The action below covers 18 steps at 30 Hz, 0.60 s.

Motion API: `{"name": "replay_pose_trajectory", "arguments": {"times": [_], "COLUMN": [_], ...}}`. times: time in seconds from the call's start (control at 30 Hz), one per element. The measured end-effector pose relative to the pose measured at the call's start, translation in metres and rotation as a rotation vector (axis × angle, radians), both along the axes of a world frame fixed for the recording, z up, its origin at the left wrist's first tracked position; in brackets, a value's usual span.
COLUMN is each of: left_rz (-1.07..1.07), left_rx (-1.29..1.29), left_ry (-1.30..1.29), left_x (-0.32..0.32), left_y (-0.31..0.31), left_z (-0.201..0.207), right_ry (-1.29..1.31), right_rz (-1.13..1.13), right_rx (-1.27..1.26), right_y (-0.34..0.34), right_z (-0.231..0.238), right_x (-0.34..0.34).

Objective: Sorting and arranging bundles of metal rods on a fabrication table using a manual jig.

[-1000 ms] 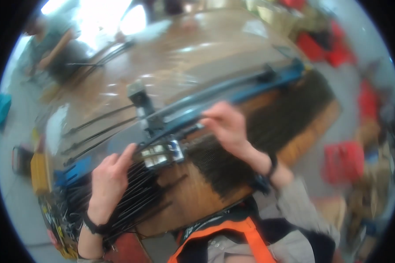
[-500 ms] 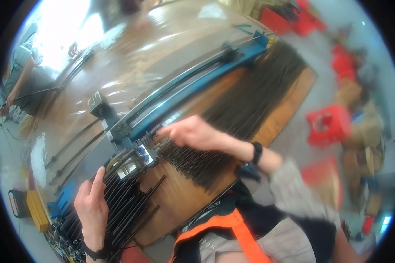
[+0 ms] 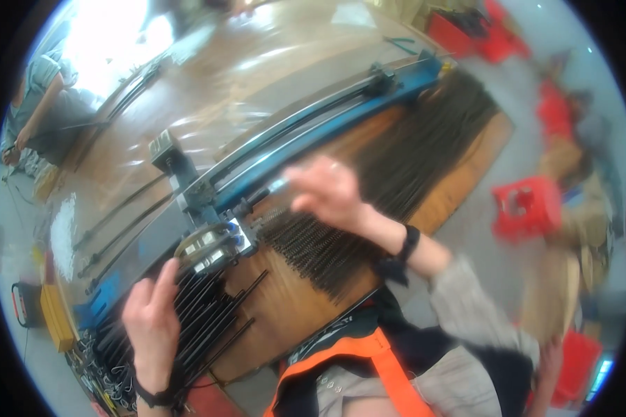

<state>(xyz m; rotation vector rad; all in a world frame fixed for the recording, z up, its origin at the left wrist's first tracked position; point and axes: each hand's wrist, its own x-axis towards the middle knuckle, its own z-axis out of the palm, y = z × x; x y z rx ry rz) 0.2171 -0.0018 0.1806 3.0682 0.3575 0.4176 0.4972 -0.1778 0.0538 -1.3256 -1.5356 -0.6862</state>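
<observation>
A bench machine [image 3: 200,191] with a long blue rail [image 3: 327,135] lies across the table. At its near end sits a rounded metal part with pale blocks [image 3: 207,250]. My left hand [image 3: 151,316] is beside that part, index finger stretched toward it and nothing visible in the hand. My right hand [image 3: 330,194] hovers above the rail's near side, its fingers smeared by motion. Between it and the machine a short dark rod [image 3: 257,198] sticks out; whether my fingers touch it is unclear. Below the right hand lie many dark coiled springs [image 3: 306,250] in a row.
Black rods [image 3: 202,306] lie in a bundle near my left wrist. Green-handled pliers [image 3: 402,45] rest at the far edge. A red plastic stool [image 3: 525,208] stands on the floor at right. Another person [image 3: 45,104] sits at the far left, beside long thin rods.
My right hand has moved away from the machine, to the right and slightly up, and a short dark rod shows there. The left hand stays near the rounded part. The whole view has shifted slightly.
</observation>
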Motion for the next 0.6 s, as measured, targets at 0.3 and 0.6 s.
{"name": "replay_pose_trajectory", "arguments": {"times": [0.3,0.6], "left_rz": [0.081,0.424], "left_rx": [0.117,-0.024], "left_ry": [-0.198,-0.342], "left_x": [-0.015,-0.048], "left_y": [0.034,0.058], "left_z": [0.009,0.039], "right_ry": [-0.018,0.552], "right_rz": [-0.259,0.168], "right_rx": [-0.091,-0.458], "right_y": [-0.014,0.101], "right_z": [-0.012,0.037], "right_x": [0.051,0.003]}}
